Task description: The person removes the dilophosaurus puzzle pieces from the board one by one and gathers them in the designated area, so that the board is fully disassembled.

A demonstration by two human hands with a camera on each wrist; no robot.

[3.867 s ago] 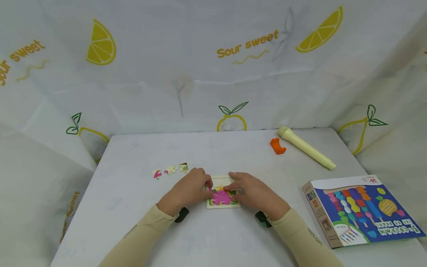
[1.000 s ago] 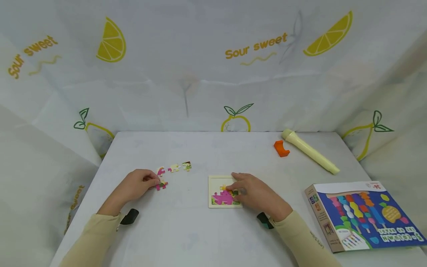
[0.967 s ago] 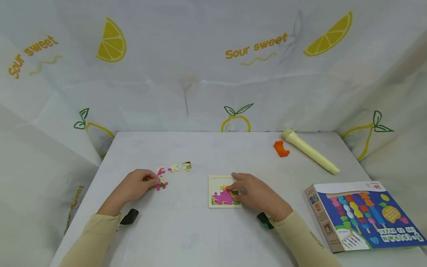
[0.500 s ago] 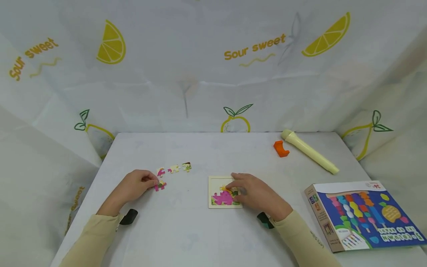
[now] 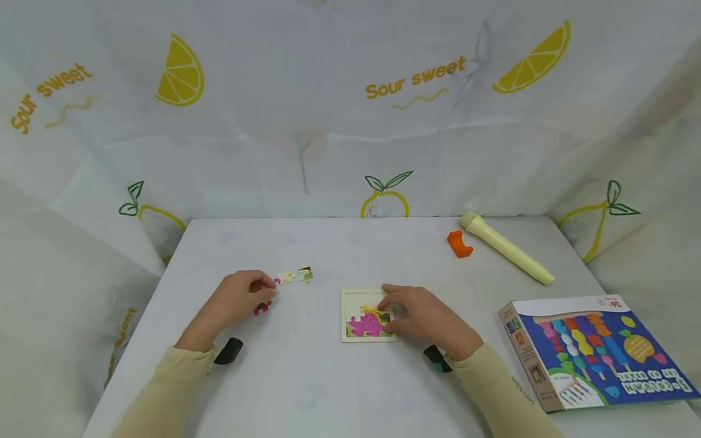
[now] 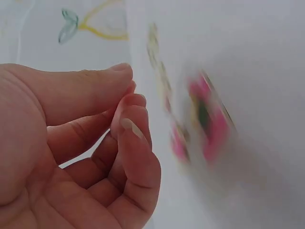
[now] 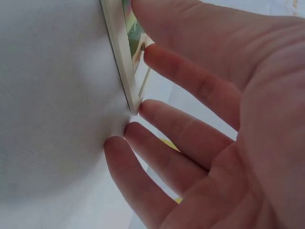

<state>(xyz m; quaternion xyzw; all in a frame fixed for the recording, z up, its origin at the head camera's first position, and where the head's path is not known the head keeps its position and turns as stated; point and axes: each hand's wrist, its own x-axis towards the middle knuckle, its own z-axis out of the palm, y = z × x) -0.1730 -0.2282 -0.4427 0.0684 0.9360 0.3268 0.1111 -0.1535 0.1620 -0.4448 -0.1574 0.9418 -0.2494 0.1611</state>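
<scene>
Left hand (image 5: 238, 298) just shifted nearer frame (image 5: 344, 316), fingertips bunched, nothing visible between. Pink piece (image 5: 261, 308) beneath, left of frame; filling apparently paused. Right hand (image 5: 427, 319) well apart, fingers extended, touching frame's right side.

Head view looks forward and down over the tabletop (image 5: 306, 389). Wrist views: close-ups at left hand (image 5: 232, 302) and right hand (image 5: 429, 316). Head, right wrist share puzzle frame (image 5: 351, 300).

A pale yellow tube (image 5: 506, 247) is laid slantwise on the bench (image 5: 328, 389) beside an orange block (image 5: 459, 244); nearer, a blue printed box (image 5: 602, 350) is set; lemon-printed cloth (image 5: 263, 121) is hung behind.
</scene>
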